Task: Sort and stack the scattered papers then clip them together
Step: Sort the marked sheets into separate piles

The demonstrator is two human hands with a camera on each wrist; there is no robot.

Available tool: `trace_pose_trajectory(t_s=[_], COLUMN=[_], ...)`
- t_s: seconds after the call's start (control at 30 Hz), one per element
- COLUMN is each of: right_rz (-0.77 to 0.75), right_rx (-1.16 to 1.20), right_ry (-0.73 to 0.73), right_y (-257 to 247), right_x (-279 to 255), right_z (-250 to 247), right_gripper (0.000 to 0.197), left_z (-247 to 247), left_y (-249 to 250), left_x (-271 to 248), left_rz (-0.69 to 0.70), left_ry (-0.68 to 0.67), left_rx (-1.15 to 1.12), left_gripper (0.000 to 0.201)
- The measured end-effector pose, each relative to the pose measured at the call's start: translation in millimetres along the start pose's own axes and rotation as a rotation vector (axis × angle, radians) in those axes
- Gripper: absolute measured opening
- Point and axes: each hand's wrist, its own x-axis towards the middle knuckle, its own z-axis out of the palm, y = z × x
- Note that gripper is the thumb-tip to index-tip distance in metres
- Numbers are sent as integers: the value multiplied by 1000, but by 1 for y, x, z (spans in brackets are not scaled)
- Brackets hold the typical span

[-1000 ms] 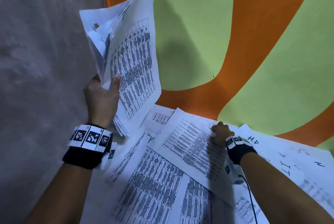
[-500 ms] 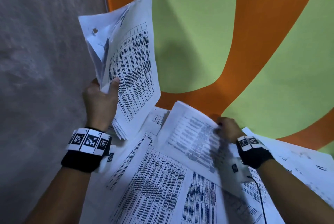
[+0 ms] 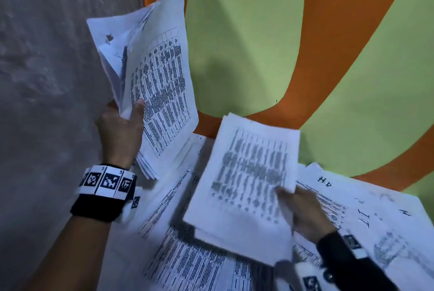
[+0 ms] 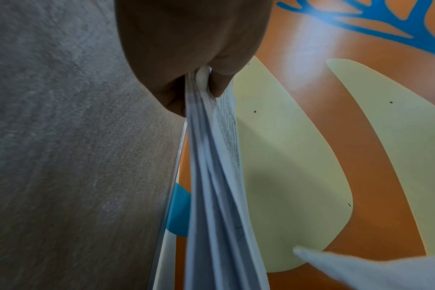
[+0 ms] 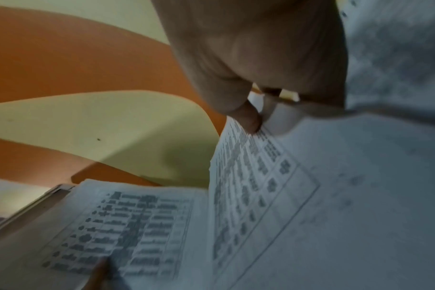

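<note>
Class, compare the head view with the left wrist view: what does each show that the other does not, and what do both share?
Only the head view shows the right hand pinching a lifted sheet over the scattered papers. Only the left wrist view shows the blue shapes on the surface. Both show the left hand gripping the gathered stack above the orange and green surface.

Printed stack (image 3: 150, 93) upright; lifted sheet (image 3: 244, 187); scattered papers (image 3: 187, 265).
</note>
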Motion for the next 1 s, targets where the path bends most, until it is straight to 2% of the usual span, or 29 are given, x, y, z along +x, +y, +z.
trace_pose_trajectory(t_s=[0.03,0.13,0.2,0.33,0.4,0.47,0.57,0.6,0.67,0.73,0.8,0.93,1.0], right_rz=[49,165,214,152,116,131,135,128,67,-43,-224,-541,-609], right_rx=[45,134,152,-22,-117,-175,-238,-228,-149,-143,-182,-261,-207], right_ry=[10,38,27,163,180,174,173,175,178,131,65,-137,-211], right_y=[15,41,53,63,59,59,65,69,74,53,20,-68,-104], right_x=[-6,-17,-20,-9,-9,-6,-1,2,8,1,-15,-58,-76], right_z=[16,53,72,95,100,105,106,103,92,76,49,-8,-30], right_gripper=[27,14,23,36,39,38,15,17,31,41,25,34,44], left_z=[-1,-6,-10,-20,-24,-27,-31,-33,-36,-38,-36,-24,-13], left_y=[-1,-2,0,4,3,1,-4,-6,-11,-14,-18,-18,-22], left_x=[-1,-5,-8,-15,-19,-21,-25,-25,-23,-21,-21,-22,-23], left_rz=[-6,-19,-20,34,49,44,41,39,33,37,31,92,102], left_ry=[-1,-2,-5,-12,-13,-17,-19,-22,-31,-48,-77,-162,-212], left_rx=[8,25,3,24,28,30,31,32,10,16,25,85,96], left_gripper=[19,24,25,31,31,30,34,35,33,24,24,46,50])
